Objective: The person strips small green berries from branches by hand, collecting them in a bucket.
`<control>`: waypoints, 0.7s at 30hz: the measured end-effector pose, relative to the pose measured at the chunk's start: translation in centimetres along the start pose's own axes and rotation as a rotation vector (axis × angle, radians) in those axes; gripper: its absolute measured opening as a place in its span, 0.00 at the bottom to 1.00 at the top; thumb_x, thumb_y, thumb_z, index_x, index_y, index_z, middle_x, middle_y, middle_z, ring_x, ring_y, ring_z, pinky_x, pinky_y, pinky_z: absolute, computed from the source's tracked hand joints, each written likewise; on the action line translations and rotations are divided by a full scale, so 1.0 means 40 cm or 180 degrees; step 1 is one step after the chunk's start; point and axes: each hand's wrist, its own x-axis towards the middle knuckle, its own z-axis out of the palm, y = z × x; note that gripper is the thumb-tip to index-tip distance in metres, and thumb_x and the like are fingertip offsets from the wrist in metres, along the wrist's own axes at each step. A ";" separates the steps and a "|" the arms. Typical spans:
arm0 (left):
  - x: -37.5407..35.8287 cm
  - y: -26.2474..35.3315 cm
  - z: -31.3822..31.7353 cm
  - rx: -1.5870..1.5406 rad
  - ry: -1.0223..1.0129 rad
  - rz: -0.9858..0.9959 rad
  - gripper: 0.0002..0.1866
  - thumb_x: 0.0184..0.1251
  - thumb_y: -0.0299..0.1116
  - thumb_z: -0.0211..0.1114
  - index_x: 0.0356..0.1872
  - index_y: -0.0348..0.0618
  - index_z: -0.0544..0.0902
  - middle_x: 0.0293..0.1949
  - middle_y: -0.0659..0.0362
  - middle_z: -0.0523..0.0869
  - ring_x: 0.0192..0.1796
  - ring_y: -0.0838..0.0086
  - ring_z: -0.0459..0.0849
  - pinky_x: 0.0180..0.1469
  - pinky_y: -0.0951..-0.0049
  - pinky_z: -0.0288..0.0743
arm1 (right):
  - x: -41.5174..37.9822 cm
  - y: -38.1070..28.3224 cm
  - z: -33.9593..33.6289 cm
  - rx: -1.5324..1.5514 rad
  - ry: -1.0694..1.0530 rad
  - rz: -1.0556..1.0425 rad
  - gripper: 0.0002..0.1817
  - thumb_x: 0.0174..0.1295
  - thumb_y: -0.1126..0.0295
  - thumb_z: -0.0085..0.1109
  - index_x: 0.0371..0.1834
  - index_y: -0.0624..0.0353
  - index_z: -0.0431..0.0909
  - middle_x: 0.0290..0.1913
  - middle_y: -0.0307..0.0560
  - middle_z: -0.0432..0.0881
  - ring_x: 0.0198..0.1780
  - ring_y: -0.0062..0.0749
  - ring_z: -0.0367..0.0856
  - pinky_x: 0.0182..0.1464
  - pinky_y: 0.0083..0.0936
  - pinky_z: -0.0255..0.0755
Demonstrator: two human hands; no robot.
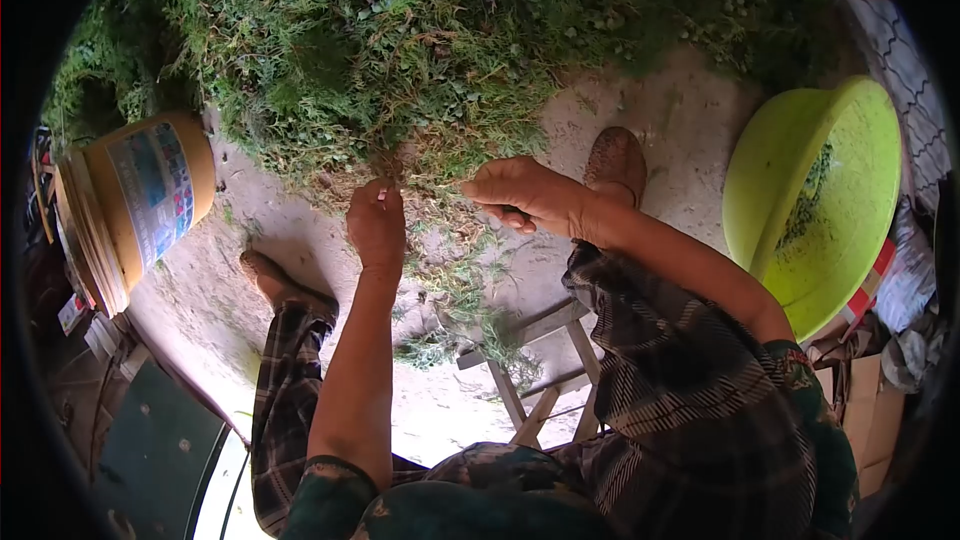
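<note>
My left hand point(378, 230) is closed, with its fingertips pinched at a thin brownish conifer sprig point(392, 162) that overlaps the heap behind it. To its right, my right hand point(528, 198) is curled, thumb and forefinger pressed together; something small and dark shows under the fingers, and I cannot tell what it is. A large heap of green conifer branches point(370, 60) with small pale-green cones fills the ground just beyond both hands. Loose dry sprigs point(455, 270) lie scattered on the floor below the hands.
A yellow bucket point(165, 190) with a printed label lies tilted at the left. On the right, a lime-green basin point(750, 190) stands tipped, small dark-green bits inside. A wooden stool frame point(540, 380) sits between my legs. Cardboard point(865, 420) is at the lower right.
</note>
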 end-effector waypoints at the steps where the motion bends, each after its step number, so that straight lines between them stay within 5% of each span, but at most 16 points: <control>1: -0.010 0.017 -0.008 0.0003 0.0008 0.0000 0.07 0.58 0.29 0.64 0.37 0.43 0.82 0.31 0.54 0.83 0.32 0.68 0.83 0.35 0.69 0.75 | 0.003 0.003 0.001 -0.0003 -0.0007 -0.0004 0.18 0.62 0.54 0.60 0.28 0.58 0.72 0.20 0.33 0.68 0.15 0.12 0.61 0.14 0.13 0.55; 7: -0.057 0.032 -0.003 -0.0735 0.0250 0.0069 0.05 0.59 0.29 0.63 0.36 0.43 0.82 0.35 0.52 0.83 0.35 0.62 0.83 0.36 0.66 0.75 | 0.006 0.006 0.001 -0.0067 0.0105 0.0067 0.14 0.62 0.60 0.61 0.35 0.60 0.75 0.20 0.32 0.69 0.16 0.12 0.62 0.14 0.14 0.54; 13: -0.017 0.017 0.009 0.0273 -0.0175 0.0081 0.07 0.59 0.32 0.62 0.36 0.44 0.83 0.37 0.52 0.82 0.38 0.59 0.82 0.41 0.62 0.74 | 0.002 0.010 -0.004 -0.0046 0.0134 0.0031 0.13 0.62 0.61 0.61 0.36 0.60 0.75 0.20 0.32 0.69 0.16 0.12 0.62 0.15 0.14 0.54; 16: -0.032 0.026 0.004 0.0389 -0.0183 0.0218 0.07 0.58 0.34 0.62 0.35 0.45 0.83 0.35 0.53 0.83 0.38 0.60 0.82 0.43 0.60 0.74 | 0.004 0.010 -0.005 -0.0050 0.0161 0.0048 0.14 0.62 0.61 0.62 0.36 0.61 0.75 0.20 0.33 0.70 0.16 0.12 0.62 0.15 0.13 0.54; 19: -0.056 0.036 -0.008 0.0233 -0.0082 0.0358 0.09 0.57 0.30 0.64 0.38 0.42 0.81 0.33 0.54 0.83 0.33 0.66 0.83 0.39 0.69 0.75 | 0.009 0.017 -0.011 -0.0144 0.0257 0.0091 0.15 0.61 0.58 0.62 0.36 0.59 0.76 0.22 0.33 0.71 0.18 0.14 0.65 0.16 0.16 0.55; 21: -0.097 0.119 -0.049 -0.0813 -0.0258 0.0006 0.07 0.59 0.29 0.64 0.37 0.40 0.80 0.33 0.56 0.84 0.35 0.74 0.83 0.38 0.74 0.75 | 0.008 0.029 -0.014 0.0033 0.0316 0.0157 0.17 0.63 0.53 0.58 0.37 0.59 0.77 0.25 0.35 0.74 0.22 0.16 0.70 0.19 0.18 0.64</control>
